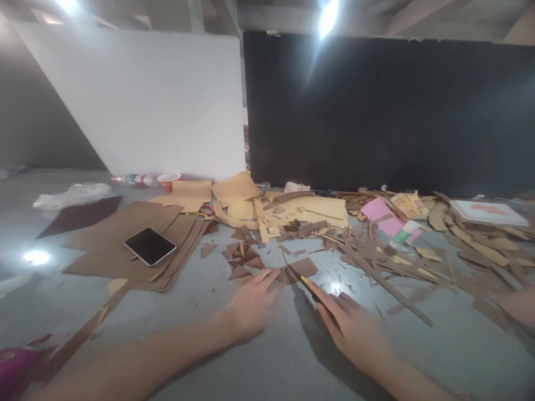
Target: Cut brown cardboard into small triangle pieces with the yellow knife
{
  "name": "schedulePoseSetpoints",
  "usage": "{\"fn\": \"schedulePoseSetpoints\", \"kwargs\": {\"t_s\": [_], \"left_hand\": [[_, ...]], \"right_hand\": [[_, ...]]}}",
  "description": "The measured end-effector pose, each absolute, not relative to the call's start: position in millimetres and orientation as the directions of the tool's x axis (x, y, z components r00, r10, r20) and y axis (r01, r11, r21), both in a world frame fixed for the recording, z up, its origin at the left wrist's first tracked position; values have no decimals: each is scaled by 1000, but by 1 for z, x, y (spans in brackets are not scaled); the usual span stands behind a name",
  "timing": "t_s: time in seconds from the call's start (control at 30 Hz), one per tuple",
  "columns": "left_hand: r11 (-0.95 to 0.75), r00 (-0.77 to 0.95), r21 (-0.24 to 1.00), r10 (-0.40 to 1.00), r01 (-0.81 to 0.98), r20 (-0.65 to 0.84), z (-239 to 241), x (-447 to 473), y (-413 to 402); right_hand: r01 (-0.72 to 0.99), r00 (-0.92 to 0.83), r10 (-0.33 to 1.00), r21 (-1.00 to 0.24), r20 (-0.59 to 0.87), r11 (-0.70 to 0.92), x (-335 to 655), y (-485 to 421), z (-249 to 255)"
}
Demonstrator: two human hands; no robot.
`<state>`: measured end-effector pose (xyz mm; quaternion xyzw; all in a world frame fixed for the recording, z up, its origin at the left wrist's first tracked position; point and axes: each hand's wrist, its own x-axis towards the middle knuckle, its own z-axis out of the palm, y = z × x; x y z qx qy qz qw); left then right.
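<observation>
Low over the grey table, my left hand has its fingers bent together at the edge of a small piece of brown paper. From the right, my right hand grips scissors with black and yellow handles. Their dark blades point forward and left, at the brown paper beside my left fingertips. Just beyond my left hand lies a loose heap of small cut brown paper pieces, some folded or curled. My left hand is slightly blurred.
A phone rests on stacked brown sheets at left. Brown strips, a pink sheet and a glue stick lie right. Yellow sheets and a paper cup stand behind. Another person's hand shows far right.
</observation>
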<state>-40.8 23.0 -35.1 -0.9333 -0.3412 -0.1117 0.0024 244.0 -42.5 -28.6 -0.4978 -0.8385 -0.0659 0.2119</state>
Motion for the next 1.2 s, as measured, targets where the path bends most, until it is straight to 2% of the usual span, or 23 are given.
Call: {"fn": "schedulePoseSetpoints", "kwargs": {"t_s": [0.3, 0.5, 0.77, 1.2], "left_hand": [[-819, 791, -60, 529, 571, 308, -25, -38, 24], [-820, 789, -77, 515, 567, 334, -25, -37, 23], [-820, 793, -112, 495, 562, 356, -23, -35, 23], [-817, 790, -97, 508, 568, 343, -19, -33, 21]], "right_hand": [[845, -465, 769, -40, 438, 534, 231, -55, -23], [860, -454, 785, -24, 422, 510, 221, -59, -22], [857, -439, 797, -73, 414, 509, 220, -61, -24], [856, -478, 771, 26, 420, 516, 214, -60, -32]]}}
